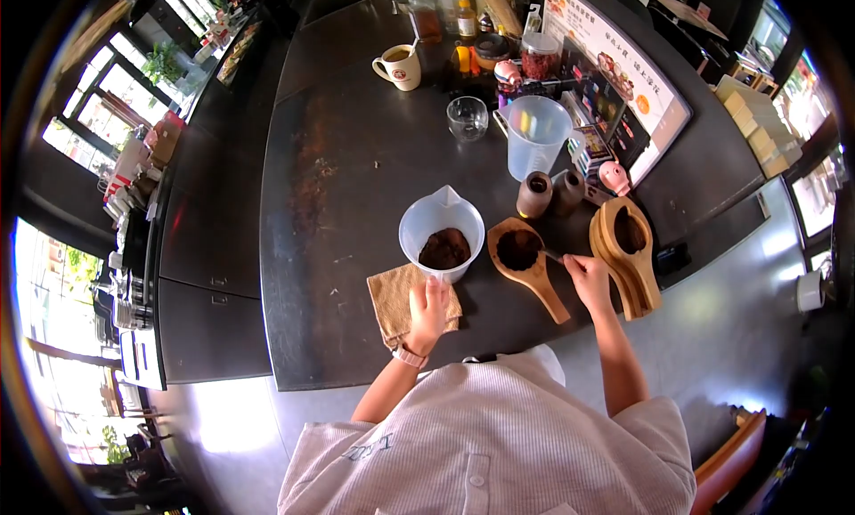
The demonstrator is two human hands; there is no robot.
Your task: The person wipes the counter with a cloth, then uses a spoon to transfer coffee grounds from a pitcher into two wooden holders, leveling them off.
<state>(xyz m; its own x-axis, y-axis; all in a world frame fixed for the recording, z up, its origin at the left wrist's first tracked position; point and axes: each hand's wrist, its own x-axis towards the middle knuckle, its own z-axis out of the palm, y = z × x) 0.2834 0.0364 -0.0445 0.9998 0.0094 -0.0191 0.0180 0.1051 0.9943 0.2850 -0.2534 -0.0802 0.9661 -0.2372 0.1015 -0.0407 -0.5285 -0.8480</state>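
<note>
A translucent plastic measuring jug (411, 232) stands on the dark counter with dark brown powder (445, 249) in its bottom. My left hand (429, 310) is closed at the jug's near side, over a folded tan cloth (390, 303). To the right lies a wooden scoop (538, 288), its hollow holding the same kind of dark powder. Pinched in my right hand (588, 279) is a thin spoon (553, 255), whose tip reaches into the scoop's powder; its bowl is hidden. Right beside that hand are stacked wooden scoops (643, 270), the top one with dark powder inside.
Behind the scoops stand two small dark bottles (534, 194) and a larger clear jug (538, 137). A glass cup (467, 119) and a coffee mug (400, 67) sit farther back. A menu board (623, 70) leans at the right, near a pink figurine (614, 177).
</note>
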